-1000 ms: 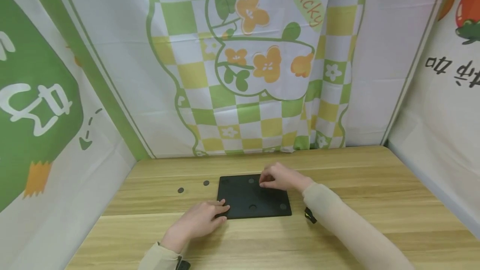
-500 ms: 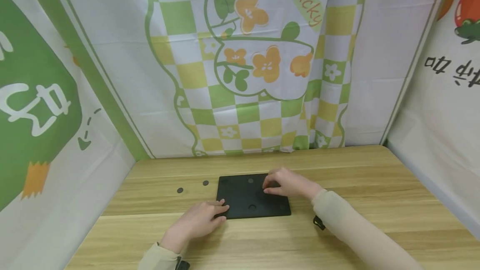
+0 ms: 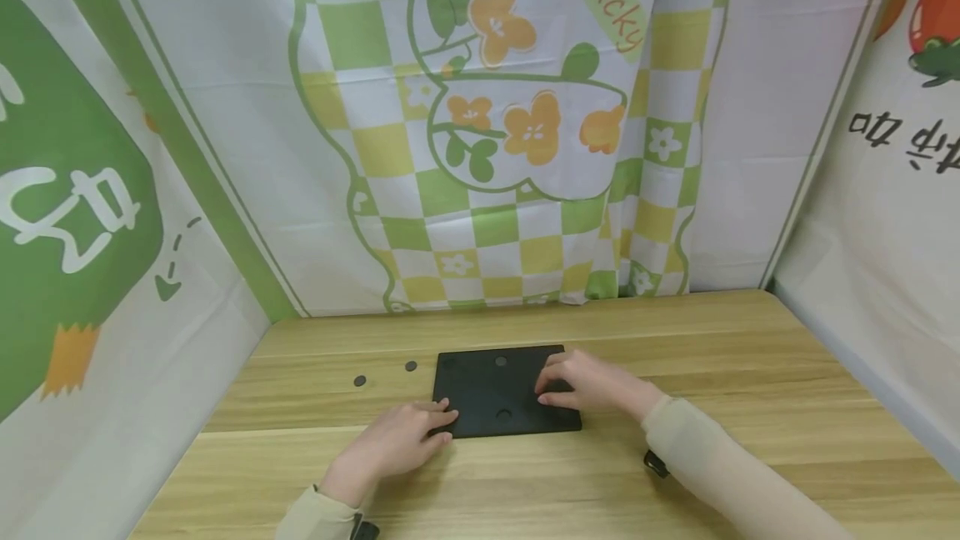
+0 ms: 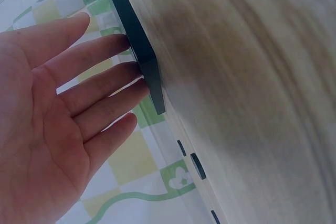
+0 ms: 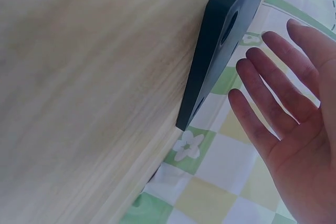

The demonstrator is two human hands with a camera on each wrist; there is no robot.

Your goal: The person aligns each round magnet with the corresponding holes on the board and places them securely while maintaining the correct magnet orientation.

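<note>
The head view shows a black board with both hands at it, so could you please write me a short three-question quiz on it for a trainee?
1. Count: in the head view, how many dark discs can be seen on the wooden table to the left of the black board?

2. True or false: the fingers of the left hand are at the board's far right corner.

3. Choose: in the head view, where is the right hand?
A) At the right part of the board
B) Beside the discs on the table
C) Out of the picture

Key: 1. Two. 2. False; they are at its near left corner. 3. A.
</note>
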